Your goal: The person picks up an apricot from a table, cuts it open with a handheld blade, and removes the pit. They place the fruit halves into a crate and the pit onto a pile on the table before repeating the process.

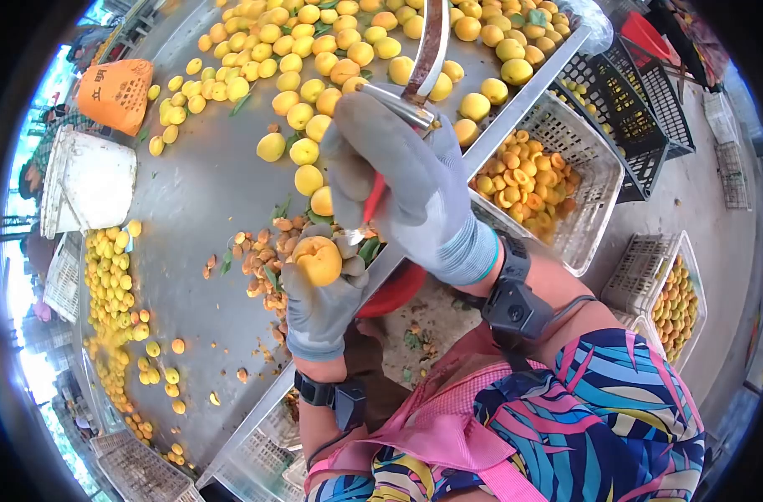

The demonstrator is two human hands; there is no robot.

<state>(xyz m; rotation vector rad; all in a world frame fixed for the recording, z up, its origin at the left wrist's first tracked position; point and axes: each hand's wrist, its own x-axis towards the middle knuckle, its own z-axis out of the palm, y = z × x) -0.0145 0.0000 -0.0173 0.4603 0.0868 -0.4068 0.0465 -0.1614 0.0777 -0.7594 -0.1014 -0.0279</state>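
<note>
My left hand (pixel 318 305), in a grey glove, holds a yellow-orange apricot (pixel 317 259) just above the edge of the metal table (pixel 197 201). My right hand (pixel 406 180), also in a grey glove, grips a knife with a red handle (pixel 373 201) and points it down at the apricot. A curved metal blade (pixel 427 50) rises from the top of that hand. A pile of brown pits (pixel 264 247) lies on the table right beside the fruit.
Many whole apricots (pixel 314 50) cover the far part of the table. A white crate of halved apricots (pixel 528 180) stands to the right, a red bowl (pixel 394 289) under my hands, black crates (pixel 628 109) beyond. An orange basket (pixel 114 92) and white bucket (pixel 89 180) sit left.
</note>
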